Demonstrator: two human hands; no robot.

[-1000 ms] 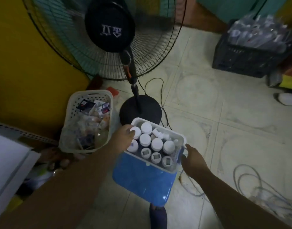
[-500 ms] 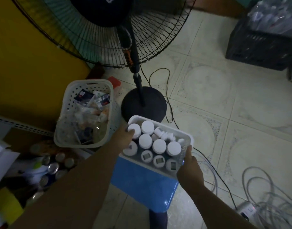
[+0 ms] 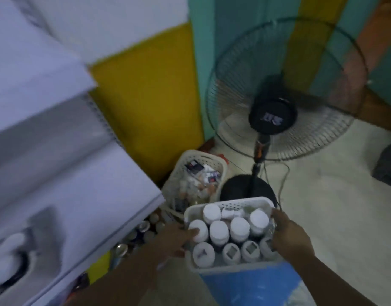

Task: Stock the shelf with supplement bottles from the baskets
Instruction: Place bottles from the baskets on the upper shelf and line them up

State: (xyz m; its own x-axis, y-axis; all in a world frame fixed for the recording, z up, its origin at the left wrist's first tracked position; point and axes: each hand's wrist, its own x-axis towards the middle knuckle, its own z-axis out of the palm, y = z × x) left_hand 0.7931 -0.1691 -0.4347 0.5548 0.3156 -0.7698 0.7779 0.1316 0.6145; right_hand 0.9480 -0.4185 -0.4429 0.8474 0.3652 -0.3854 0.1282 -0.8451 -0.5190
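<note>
I grip the white basket (image 3: 234,203) from both sides. My left hand (image 3: 175,239) curls over its left rim, with a fingertip lying on the cap of the nearest-left bottle, and my right hand (image 3: 293,238) wraps around its right rim. The supplement bottles (image 3: 219,230) stand upright and tightly packed inside it, white caps up, and a few smaller white pieces lie at the far side. A blue plastic surface (image 3: 249,283) shows just under the basket; I cannot tell whether the basket rests on it or hangs above it. Just beyond, to the far left, a second basket (image 3: 191,156) holds mixed packets. The shelf (image 3: 79,195) fills the left side as blurred white boards, with drink cans (image 3: 141,228) on the floor beneath its edge. A standing fan (image 3: 272,115) rises at the far side, its round base (image 3: 238,188) just behind my basket, before a yellow wall panel (image 3: 150,102). A dark crate (image 3: 389,164) sits at the far right.
</note>
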